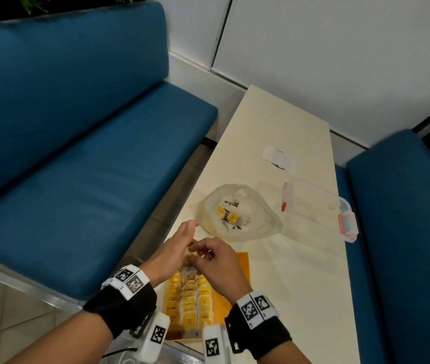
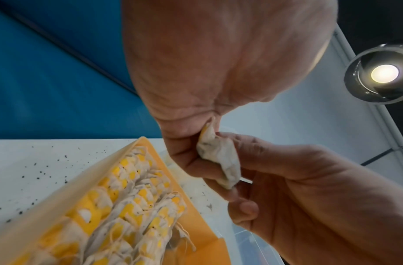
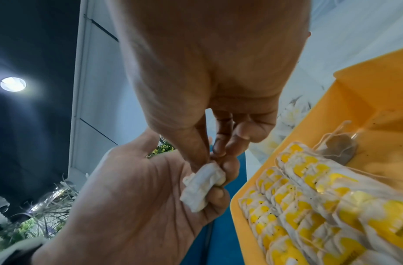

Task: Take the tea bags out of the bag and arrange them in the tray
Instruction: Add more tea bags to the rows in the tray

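Note:
A crumpled white tea bag (image 2: 221, 159) is held between both hands just above the far end of the yellow tray (image 1: 242, 261). My left hand (image 1: 186, 248) grips it with thumb and curled fingers. My right hand (image 1: 200, 254) pinches its upper end (image 3: 211, 161) between thumb and forefinger. Rows of several yellow-tagged tea bags (image 1: 192, 303) fill the tray's near and left part, and one brownish loose bag (image 3: 339, 148) lies at the end of a row. The clear plastic bag (image 1: 237, 214) lies open beyond the hands with more tea bags inside.
A clear lidded container (image 1: 318, 206) with red clips stands right of the plastic bag. A white paper slip (image 1: 279, 157) lies farther back on the cream table (image 1: 300, 285). Blue benches (image 1: 90, 166) flank the table on the left and right.

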Action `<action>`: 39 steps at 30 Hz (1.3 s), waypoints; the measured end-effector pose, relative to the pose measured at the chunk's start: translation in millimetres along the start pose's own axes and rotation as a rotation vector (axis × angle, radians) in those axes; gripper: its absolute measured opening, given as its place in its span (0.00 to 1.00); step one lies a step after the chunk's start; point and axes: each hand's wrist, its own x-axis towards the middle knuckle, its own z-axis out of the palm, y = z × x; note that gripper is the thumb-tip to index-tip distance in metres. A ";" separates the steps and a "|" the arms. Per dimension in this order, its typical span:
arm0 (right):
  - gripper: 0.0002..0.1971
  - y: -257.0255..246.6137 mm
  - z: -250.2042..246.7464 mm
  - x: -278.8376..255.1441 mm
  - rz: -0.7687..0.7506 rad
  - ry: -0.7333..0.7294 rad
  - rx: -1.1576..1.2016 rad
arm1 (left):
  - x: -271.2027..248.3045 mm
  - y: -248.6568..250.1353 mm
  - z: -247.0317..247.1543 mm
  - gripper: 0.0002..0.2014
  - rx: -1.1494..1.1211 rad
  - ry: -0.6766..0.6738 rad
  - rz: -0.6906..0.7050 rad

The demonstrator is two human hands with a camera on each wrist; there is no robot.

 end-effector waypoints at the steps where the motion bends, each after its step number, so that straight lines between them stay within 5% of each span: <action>1: 0.09 0.1 -0.1 0.5 0.010 -0.001 0.005 | 0.6 0.6 1.5 0.44 0.023 -0.005 0.001; 8: 0.07 -3.5 -8.4 -1.1 0.037 0.031 0.093 | 1.1 3.4 4.5 0.35 0.049 -0.045 0.013; 14: 0.04 -1.6 -27.4 -3.9 0.028 0.079 0.373 | -4.2 -10.8 -6.0 0.08 -0.070 -0.043 0.013; 17: 0.03 -0.2 -29.8 -7.8 0.053 0.051 0.424 | -5.0 -17.1 -7.9 0.07 -0.161 -0.048 -0.029; 22: 0.27 7.2 -32.9 -13.0 0.044 -0.102 0.514 | -6.6 -16.1 -4.1 0.09 -0.277 -0.171 -0.107; 30: 0.08 11.0 -37.1 -19.0 -0.001 -0.108 0.481 | -4.1 -11.9 -1.4 0.06 -0.238 -0.266 -0.180; 36: 0.10 13.5 -41.5 -17.2 0.022 0.012 0.474 | -8.2 -11.8 0.1 0.14 -0.042 -0.142 0.061; 39: 0.08 12.8 -39.3 -15.5 0.023 0.031 0.489 | -7.2 -15.8 1.8 0.08 0.175 -0.076 0.190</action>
